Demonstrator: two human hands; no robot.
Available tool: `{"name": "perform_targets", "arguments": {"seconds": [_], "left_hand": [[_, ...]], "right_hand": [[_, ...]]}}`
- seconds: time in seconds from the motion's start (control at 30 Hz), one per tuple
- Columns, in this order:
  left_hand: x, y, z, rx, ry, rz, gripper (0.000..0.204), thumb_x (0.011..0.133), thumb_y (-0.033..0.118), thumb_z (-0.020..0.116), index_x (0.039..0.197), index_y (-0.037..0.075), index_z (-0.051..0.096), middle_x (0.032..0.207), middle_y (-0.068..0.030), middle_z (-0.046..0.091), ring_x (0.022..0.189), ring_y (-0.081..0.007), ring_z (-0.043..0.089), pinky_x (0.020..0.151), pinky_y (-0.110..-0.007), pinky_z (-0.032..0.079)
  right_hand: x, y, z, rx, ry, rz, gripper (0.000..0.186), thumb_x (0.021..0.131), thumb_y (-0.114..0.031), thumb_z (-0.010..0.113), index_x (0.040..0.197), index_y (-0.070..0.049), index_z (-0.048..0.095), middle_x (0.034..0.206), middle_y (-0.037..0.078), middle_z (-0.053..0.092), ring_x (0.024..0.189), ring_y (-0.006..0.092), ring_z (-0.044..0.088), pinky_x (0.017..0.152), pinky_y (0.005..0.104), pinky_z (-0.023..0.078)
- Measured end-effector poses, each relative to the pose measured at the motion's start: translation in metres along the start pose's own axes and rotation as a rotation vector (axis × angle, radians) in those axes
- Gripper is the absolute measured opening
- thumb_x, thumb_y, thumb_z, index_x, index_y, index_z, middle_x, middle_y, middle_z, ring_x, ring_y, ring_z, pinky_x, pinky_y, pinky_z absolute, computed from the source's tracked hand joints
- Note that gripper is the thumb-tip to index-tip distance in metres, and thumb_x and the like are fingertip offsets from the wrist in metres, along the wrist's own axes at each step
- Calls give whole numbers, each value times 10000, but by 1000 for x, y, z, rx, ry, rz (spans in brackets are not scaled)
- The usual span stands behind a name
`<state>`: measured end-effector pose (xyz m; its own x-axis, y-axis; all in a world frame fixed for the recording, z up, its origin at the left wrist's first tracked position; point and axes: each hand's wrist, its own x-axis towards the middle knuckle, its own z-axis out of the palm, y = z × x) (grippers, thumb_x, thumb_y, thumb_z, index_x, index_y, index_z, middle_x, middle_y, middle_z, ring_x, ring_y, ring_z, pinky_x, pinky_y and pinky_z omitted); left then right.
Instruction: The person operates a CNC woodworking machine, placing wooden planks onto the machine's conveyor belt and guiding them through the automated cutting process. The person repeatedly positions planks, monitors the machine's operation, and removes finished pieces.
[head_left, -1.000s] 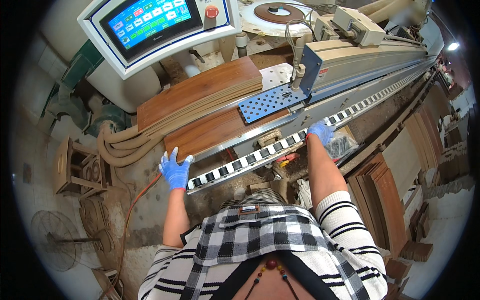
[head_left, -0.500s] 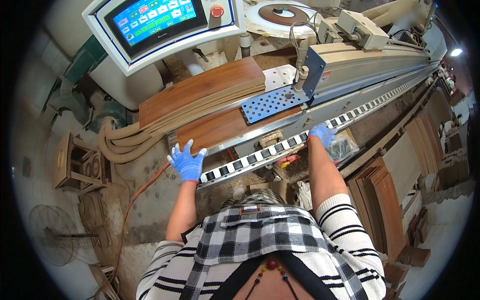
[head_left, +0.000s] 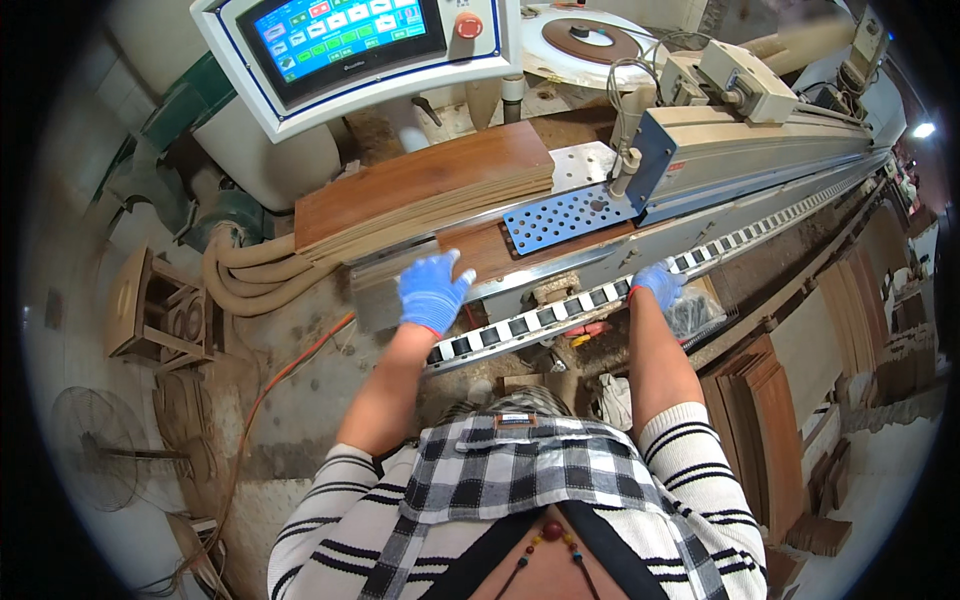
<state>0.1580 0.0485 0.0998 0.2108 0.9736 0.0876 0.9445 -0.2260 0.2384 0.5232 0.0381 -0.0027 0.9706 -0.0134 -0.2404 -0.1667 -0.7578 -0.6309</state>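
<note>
A brown wood-grain board lies flat on the machine's infeed, its far part under a blue perforated plate. My left hand, in a blue glove, is at the board's near left end with its fingers spread; whether the fingertips touch the board cannot be told. Farther right, my gloved right hand rests on the roller rail, its fingers bent over the edge and partly hidden. Behind the board stands a stack of similar boards, brown on top with pale edges.
A control panel with a lit screen and red button overhangs the back left. The long edge-banding machine runs off to the right. Thick hoses and an orange cable lie left. Boards lean at the right.
The board has slid right, farther under the blue plate, baring the metal infeed at left. My left hand has followed to the right. My right hand stays on the rail; the view has shifted slightly.
</note>
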Motion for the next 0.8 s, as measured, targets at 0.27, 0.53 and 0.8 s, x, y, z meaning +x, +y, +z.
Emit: {"name": "perform_targets", "arguments": {"seconds": [0.27,0.53,0.8], "left_hand": [[121,-66,-78,269,-139,83,1066,694,679,691,1531,250,189,1569,-180,189,1443,-406,149,1163,-535,118],[158,-84,-76,221,-336,186,1241,581,723,742,1543,233,131,1552,-214,205,1430,-450,150,1164,-544,102],[92,-83,-91,133,-94,135,1169,596,615,794,1529,229,205,1477,-255,294,1377,-425,247,1151,-509,149]], "right_hand": [[-7,-4,-6,-11,-37,0,603,954,-471,451,1387,-58,385,1269,223,521,1121,391,557,917,493,471],[-16,-4,-13,48,-9,-22,576,941,-458,458,1338,-41,434,1260,243,529,1088,411,574,905,506,463],[-24,-10,-26,9,-66,-19,560,927,-405,515,1351,-62,388,1251,213,525,1086,383,579,897,488,478]]}}
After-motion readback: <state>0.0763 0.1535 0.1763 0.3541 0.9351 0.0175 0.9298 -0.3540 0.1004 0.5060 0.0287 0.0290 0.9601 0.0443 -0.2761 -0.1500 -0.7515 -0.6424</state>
